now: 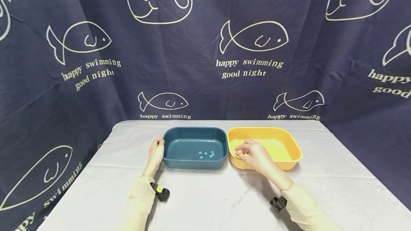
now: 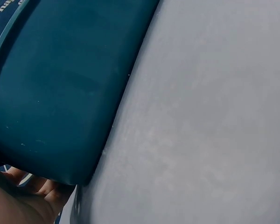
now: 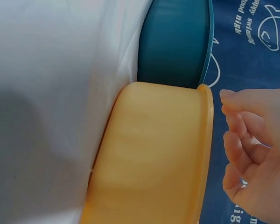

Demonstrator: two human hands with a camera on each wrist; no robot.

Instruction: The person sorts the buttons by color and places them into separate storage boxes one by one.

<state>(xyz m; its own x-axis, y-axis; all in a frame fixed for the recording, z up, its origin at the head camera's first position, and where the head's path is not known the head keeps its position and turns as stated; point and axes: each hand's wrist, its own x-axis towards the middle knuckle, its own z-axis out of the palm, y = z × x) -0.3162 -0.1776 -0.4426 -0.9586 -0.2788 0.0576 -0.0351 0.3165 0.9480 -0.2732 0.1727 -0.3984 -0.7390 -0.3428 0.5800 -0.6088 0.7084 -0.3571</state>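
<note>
In the head view, a dark teal plastic bin [image 1: 196, 164] stands on the table. Several small round light-blue pieces [image 1: 206, 153], like buttons, lie on its floor toward the right. My left hand [image 1: 156, 151] grips the bin's left end at the rim. In the left wrist view its fingers [image 2: 46, 186] show around the bin's end wall. My right hand [image 1: 255, 153] is above the near left part of a yellow bin [image 1: 290, 165]. In the right wrist view its thumb [image 3: 238, 99] and index fingertip meet beyond the rim, the other fingers curled; nothing shows between them.
Both bins stand side by side on a table with a pale cloth [image 1: 199, 199]. Behind hangs a navy curtain [image 1: 205, 81] with whale and fish drawings. A black wrist camera [image 1: 162, 192] sits on the left forearm, another camera [image 1: 278, 203] on the right.
</note>
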